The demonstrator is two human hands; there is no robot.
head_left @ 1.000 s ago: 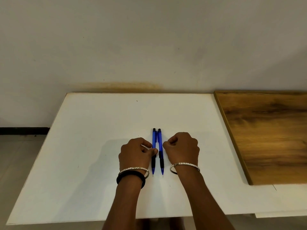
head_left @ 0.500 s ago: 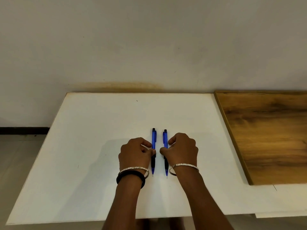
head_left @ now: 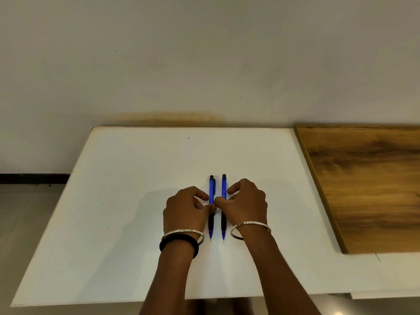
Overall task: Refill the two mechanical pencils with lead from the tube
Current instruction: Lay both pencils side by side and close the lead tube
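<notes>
Two blue mechanical pencils with black grips lie parallel on the white table [head_left: 127, 201], a small gap between them and their tips pointing toward me. My left hand [head_left: 185, 209] pinches the left pencil [head_left: 212, 187] at mid-barrel between thumb and forefinger. My right hand [head_left: 247, 202] has its thumb and forefinger curled on either side of the right pencil [head_left: 224, 185]. Both hands rest on the table. No lead tube is in view.
A brown wooden board [head_left: 368, 185] lies on the table's right side, its edge well right of my right hand. The table's far edge meets a plain wall. Tiled floor [head_left: 27, 214] shows past the left edge.
The pencils lay touching a second ago. My right hand slid the right pencil sideways, so a gap now separates them. My left hand and its pencil stayed put.
</notes>
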